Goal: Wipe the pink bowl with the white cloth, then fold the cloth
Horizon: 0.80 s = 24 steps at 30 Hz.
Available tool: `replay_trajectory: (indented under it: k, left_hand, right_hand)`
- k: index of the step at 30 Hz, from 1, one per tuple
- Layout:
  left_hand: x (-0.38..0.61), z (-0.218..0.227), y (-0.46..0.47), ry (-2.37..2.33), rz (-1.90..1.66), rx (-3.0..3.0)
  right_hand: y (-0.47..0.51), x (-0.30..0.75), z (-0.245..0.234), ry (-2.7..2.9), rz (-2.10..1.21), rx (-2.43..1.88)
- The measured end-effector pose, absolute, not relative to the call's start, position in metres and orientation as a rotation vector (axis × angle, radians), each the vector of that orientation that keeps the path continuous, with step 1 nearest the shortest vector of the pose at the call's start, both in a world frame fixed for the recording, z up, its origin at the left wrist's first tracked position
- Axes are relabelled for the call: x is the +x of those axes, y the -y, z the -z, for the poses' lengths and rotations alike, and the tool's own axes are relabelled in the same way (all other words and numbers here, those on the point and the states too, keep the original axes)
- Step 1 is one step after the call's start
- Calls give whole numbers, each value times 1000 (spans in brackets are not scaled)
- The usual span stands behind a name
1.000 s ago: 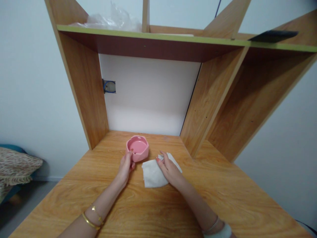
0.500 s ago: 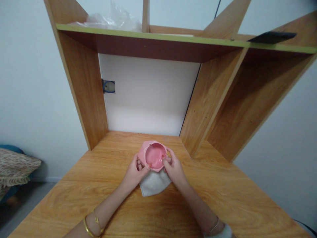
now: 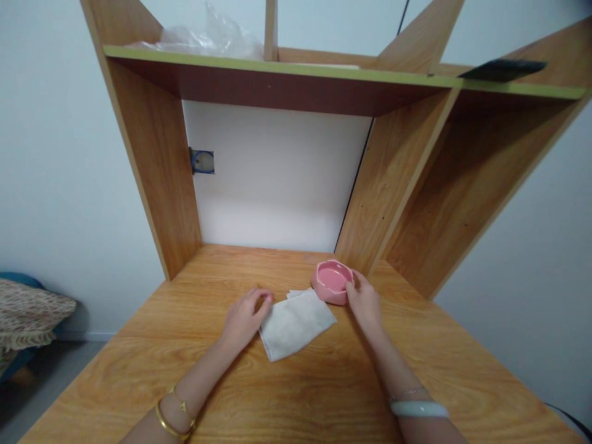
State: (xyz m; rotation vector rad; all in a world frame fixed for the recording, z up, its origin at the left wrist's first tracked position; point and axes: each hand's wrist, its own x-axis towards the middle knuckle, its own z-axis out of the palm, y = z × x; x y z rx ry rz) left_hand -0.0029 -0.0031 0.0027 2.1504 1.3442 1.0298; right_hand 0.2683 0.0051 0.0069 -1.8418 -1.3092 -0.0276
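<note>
Left hand (image 3: pixel 243 316) rests on the desk (image 3: pixel 296 394), fingers loosely curled, tips touching the left edge of a flat, white, slightly rumpled cloth (image 3: pixel 296 322). Just right, touching its corner, sits a small glossy pink ashtray (image 3: pixel 332 282), upright, gripped at its right side by the right hand (image 3: pixel 365 302).

Gold bangles (image 3: pixel 173 416) left wrist, pale bangle (image 3: pixel 419 409) right.

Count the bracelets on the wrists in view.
3: two thin gold bracelets on the left wrist, one pale jade-like bangle on the right wrist. A thin chain above it is too blurred to confirm.
</note>
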Motion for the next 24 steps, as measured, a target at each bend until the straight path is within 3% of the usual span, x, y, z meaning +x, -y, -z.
replay_trajectory:
  k: [16, 19, 24]
  left_hand:
    - [-4, -5, 7, -1512, -657, 2179]
    - [-4, -5, 7, -1524, -616, 2174]
    - [-1, 2, -2, -1266, -843, 1761]
  right_hand:
    - [0, 273, -13, 1242, 109, -2071]
    - [6, 249, -22, 1379, 120, -1908]
    - [24, 186, -21, 1993, -175, -1433]
